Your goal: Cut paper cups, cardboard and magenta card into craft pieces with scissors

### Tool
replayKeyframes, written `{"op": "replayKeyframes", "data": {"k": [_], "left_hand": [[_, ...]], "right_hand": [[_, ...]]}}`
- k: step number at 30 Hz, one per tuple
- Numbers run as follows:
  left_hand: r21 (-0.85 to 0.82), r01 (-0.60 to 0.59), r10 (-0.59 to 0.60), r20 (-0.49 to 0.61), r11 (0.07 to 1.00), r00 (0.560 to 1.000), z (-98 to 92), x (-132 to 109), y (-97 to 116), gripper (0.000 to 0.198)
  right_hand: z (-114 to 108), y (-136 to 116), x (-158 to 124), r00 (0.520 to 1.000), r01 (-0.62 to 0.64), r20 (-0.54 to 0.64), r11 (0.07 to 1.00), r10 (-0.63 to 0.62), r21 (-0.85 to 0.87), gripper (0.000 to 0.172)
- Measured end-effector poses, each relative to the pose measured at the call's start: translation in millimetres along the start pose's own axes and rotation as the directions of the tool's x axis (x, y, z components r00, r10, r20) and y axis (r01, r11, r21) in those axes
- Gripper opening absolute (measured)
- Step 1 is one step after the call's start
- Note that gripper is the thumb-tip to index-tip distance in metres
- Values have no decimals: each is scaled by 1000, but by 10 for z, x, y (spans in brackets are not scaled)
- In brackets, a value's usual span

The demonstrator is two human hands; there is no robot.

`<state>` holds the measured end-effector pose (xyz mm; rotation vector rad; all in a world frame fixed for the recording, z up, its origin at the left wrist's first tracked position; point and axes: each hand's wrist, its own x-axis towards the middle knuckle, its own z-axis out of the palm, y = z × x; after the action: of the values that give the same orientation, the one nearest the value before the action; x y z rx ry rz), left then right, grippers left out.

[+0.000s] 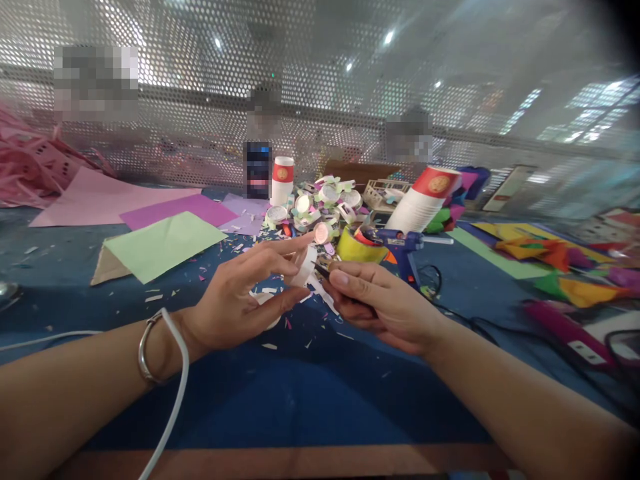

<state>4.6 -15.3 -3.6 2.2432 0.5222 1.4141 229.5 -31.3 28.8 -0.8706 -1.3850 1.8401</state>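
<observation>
Over the blue-covered bench (pixel 295 407), my left hand (pixel 250 283) holds a short, round, white paper cup piece (pixel 301 268) between curved fingers, its rim facing right, where a slim, dark, pointed tool (pixel 321 269), gripped in my right hand (pixel 373 300), points its long axis leftward and slightly up, tip near that rim.

Most of the slim, dark, pointed tool (pixel 321 269) is hidden inside the right hand (pixel 377 300), so its kind cannot be told, and the fingers of the left hand (pixel 245 290) cover part of the short white ring-shaped piece (pixel 306 268). The left edge cuts off the tangled pink heap (pixel 40 163) and the shiny rounded silver object (pixel 7 293). Blur smears the folded multicoloured papers (pixel 530 249) at right, and many pale scraps (pixel 154 298) on the blue table surface (pixel 300 400) are too small to make out.
</observation>
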Motion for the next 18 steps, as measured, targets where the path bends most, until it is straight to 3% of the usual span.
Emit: {"op": "replayKeyframes", "data": {"k": [5, 10, 18], "left_hand": [[142, -59, 54, 34, 988, 998, -49, 57, 2, 24], [340, -205, 166, 140, 918, 976, -117, 104, 5, 15], [452, -295, 198, 251, 842, 948, -146, 136, 7, 12]], "right_hand": [[-27, 10, 21, 1000, -17, -1, 1000, 17, -23, 37], [-32, 17, 27, 999, -32, -3, 999, 32, -40, 38], [-62, 23, 36, 1000, -15, -10, 993, 14, -120, 41]]}}
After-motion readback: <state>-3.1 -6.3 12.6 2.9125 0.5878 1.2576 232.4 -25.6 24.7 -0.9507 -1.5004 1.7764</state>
